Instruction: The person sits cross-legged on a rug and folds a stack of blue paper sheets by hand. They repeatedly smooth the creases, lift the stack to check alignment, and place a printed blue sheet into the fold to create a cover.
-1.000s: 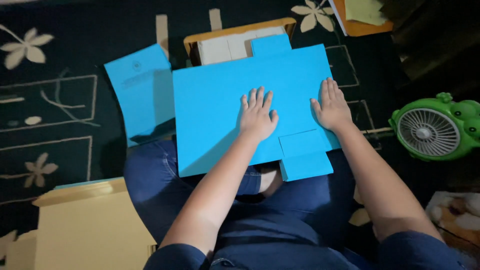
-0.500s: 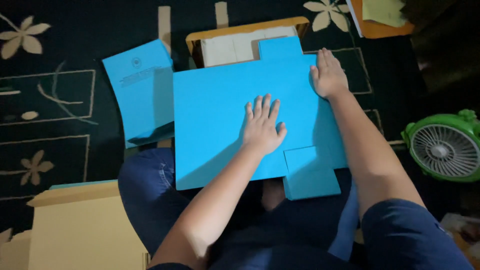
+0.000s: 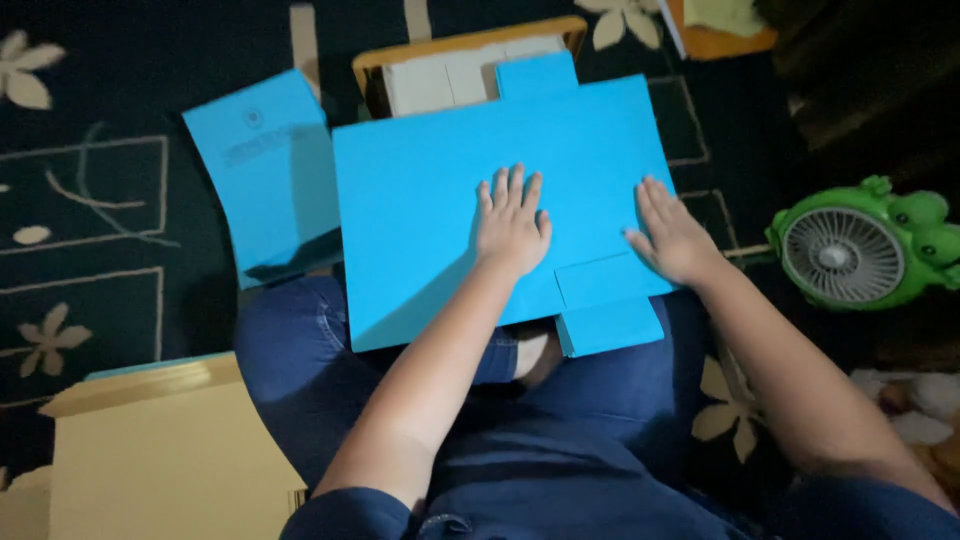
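Note:
A large blue paper folder [image 3: 440, 190] with flaps lies across my lap, above my blue-jeaned legs. My left hand [image 3: 512, 222] presses flat on its middle, fingers spread. My right hand [image 3: 672, 236] lies flat on the folder's right edge, just above a small folded flap [image 3: 608, 305] that sticks out at the near side. A second flap [image 3: 536, 76] juts from the far edge. Neither hand grips anything.
Another blue folder [image 3: 262, 170] leans to the left on the dark patterned carpet. A brown box of white papers [image 3: 455, 70] sits beyond the folder. A stack of yellow folders [image 3: 160, 460] is at lower left. A green frog-shaped fan [image 3: 860, 250] stands at right.
My right hand slid from the folder's far right corner back down the right edge toward me. My left hand stayed pressed on the middle.

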